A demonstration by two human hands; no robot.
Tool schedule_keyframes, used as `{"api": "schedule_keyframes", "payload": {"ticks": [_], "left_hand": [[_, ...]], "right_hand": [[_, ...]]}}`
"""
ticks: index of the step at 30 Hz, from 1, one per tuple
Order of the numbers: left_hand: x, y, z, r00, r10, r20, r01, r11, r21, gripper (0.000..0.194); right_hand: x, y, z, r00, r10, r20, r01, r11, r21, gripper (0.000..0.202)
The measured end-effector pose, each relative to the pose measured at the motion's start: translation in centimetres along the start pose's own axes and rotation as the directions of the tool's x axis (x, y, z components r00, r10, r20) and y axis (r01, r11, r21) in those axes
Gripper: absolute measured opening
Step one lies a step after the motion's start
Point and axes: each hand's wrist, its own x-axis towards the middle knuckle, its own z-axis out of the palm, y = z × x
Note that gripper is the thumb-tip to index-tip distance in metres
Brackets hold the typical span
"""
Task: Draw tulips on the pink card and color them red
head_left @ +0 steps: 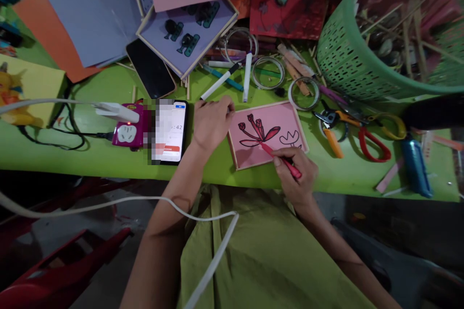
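Observation:
In my right hand is a red marker, gripped like a pen, its tip on the drawing. The pink picture board has a thin wooden frame and lies slightly tilted on the table. Black outlines on it show a flower with buds and leaves, partly coloured red, and an uncoloured flower at the right. My left hand rests at the board's upper left edge with its fingers curled; what they hold, if anything, is hidden. A black-and-white marker lies just beyond that hand.
A lit phone and a purple power socket sit at the left. Tape rolls, pliers and red-handled scissors lie around the board. A green basket stands at the back right. A white cable crosses my left arm.

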Motion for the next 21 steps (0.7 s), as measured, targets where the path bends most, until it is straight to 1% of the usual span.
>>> {"api": "schedule_keyframes", "payload": {"ticks": [4,9,12,17,21], "left_hand": [[-0.04,0.04,-0.08,1.000,0.003,-0.005,-0.003,1.000,-0.012,0.017],[-0.05,0.09,-0.13,1.000,-0.007,0.009,0.007,1.000,-0.012,0.016],[-0.04,0.03,-0.06,1.000,-0.002,0.001,0.002,1.000,-0.015,0.016],[-0.02,0.15,-0.15,1.000,-0.016,0.022,0.016,1.000,-0.015,0.017],[-0.04,0.08,-0.07,1.000,-0.002,-0.001,0.002,1.000,-0.013,0.016]], "right_hand": [[0.00,0.12,-0.02,1.000,-0.023,0.010,0.023,1.000,0.004,0.012],[-0.19,0.09,0.04,0.999,0.028,-0.035,-0.028,1.000,-0.005,0.012],[-0.24,0.07,0.07,0.998,0.035,-0.059,-0.034,0.999,0.005,0.011],[-0.12,0.00,-0.13,1.000,0.000,-0.012,0.000,1.000,0.012,0.012],[-0.05,-0.08,-0.20,1.000,0.005,0.022,-0.006,1.000,0.019,0.011]]}}
